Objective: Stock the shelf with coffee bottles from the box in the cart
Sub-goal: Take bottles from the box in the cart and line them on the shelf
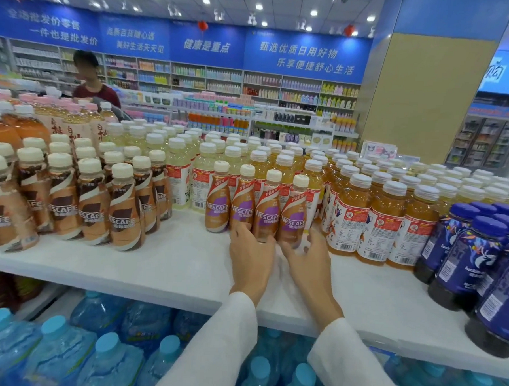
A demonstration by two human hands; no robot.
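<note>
Left grip clasps a Nescafe bottle, right grip the neighbouring bottle, on shelf.

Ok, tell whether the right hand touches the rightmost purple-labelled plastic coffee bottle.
Touching. Head view: right hand grips the rightmost purple-labelled coffee bottle near its base.

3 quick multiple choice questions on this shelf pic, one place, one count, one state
1. Where do the purple-label coffee bottles stand?
A on the white shelf
B among the water below
C in a cart
2. How many stand in that row?
A two
B four
C six
3. How do they stand?
A upright, capped
B lying down
C upright, uncapped

Key: 1 A, their bases rest on the shelf top; 2 B, four stand side by side; 3 A, each is vertical and closed.
</note>
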